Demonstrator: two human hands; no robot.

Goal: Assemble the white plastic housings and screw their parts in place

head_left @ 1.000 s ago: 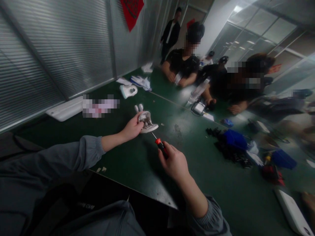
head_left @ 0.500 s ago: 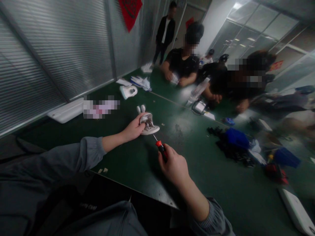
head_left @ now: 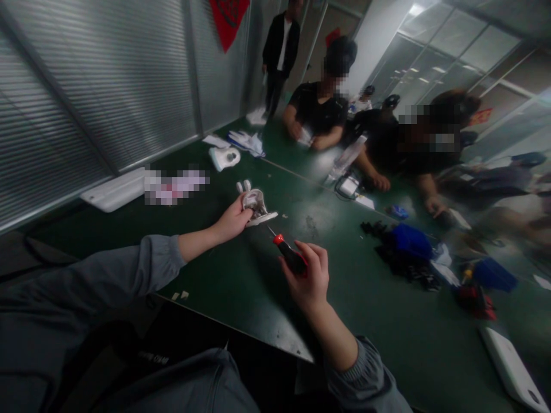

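Note:
My left hand point(head_left: 235, 219) grips a white hollow plastic housing point(head_left: 263, 215) with its opening turned toward me; its exact kind does not show. Two small white round knobs point(head_left: 243, 186) stick up just behind it. In my right hand point(head_left: 312, 274) is a screwdriver point(head_left: 289, 252) with a black and red handle, held by the fingers around the grip. Its thin shaft points up and left at the lower edge of the housing. Whether the tip touches the housing I cannot tell.
On the green table point(head_left: 241, 298) lie a white rounded part point(head_left: 224, 158), gloves point(head_left: 247, 142), a long white casing point(head_left: 114, 189), blue bins point(head_left: 411, 241) with black pieces beside them, and a white device point(head_left: 514, 367). Across the table sit other people point(head_left: 321, 115).
My right hand has loosened and shifted its fingers on the screwdriver handle, showing more of it. The housing has tilted slightly in my left hand. A standing person in the background has moved left.

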